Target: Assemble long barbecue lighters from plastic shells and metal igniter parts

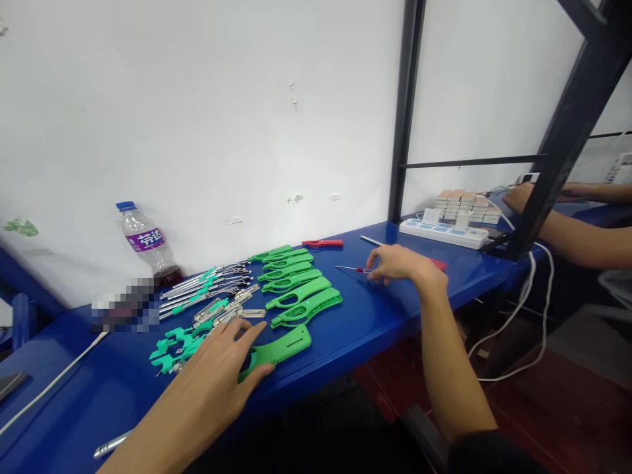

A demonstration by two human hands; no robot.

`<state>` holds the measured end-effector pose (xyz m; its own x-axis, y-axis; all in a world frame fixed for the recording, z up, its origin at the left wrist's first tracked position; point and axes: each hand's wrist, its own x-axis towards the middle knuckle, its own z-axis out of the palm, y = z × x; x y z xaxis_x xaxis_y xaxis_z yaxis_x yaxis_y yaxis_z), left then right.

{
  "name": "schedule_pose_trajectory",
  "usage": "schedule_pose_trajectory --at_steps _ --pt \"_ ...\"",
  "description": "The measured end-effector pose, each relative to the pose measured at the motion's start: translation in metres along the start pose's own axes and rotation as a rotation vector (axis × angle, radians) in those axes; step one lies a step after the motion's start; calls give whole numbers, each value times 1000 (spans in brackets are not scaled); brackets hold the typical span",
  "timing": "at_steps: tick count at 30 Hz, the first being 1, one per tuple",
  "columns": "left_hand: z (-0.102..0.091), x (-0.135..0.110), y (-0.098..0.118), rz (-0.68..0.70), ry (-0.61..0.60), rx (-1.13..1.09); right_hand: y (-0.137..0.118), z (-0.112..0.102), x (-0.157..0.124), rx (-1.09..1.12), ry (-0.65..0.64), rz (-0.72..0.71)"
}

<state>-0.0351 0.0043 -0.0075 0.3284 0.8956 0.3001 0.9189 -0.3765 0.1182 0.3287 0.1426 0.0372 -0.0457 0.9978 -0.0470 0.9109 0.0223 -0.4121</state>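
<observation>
My left hand (224,362) lies flat with fingers spread on a green plastic handle shell (281,349) near the front edge of the blue bench (375,316). Behind it lie a row of several more green shells (296,280) and a bunch of metal rods with green parts (207,289). My right hand (399,263) reaches right, its fingertips pinched on a small red-handled screwdriver (353,268) resting on the bench.
A drink bottle (145,243) stands against the white wall. A red tool (323,243), a white power strip (444,232) and stacked small boxes (461,205) sit farther right. Another person's arms (567,224) rest beyond a black frame (557,145). A white cable (54,382) runs left.
</observation>
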Motion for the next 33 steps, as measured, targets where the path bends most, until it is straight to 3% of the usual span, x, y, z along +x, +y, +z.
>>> schedule_pose_trajectory --at_steps 3,7,13,17,23,25,28,33 --pt "0 -6 -6 -18 -87 4 3 2 2 3 -49 9" --pt "-8 -4 2 -25 -147 17 5 -3 -5 14 -46 -15" --pt "-21 -2 13 -6 -102 212 0 -15 -23 53 41 -135" --pt "-28 -4 14 97 34 288 -16 -18 -39 118 49 -313" --pt "-36 -2 19 293 416 274 -56 -8 -64 369 -290 -833" --pt "-38 0 23 318 500 243 -72 -4 -71 382 -320 -938" --pt "-41 0 28 312 585 242 -93 3 -81 366 -226 -1066" --pt "-49 -2 29 166 686 322 -107 12 -95 263 181 -1122"
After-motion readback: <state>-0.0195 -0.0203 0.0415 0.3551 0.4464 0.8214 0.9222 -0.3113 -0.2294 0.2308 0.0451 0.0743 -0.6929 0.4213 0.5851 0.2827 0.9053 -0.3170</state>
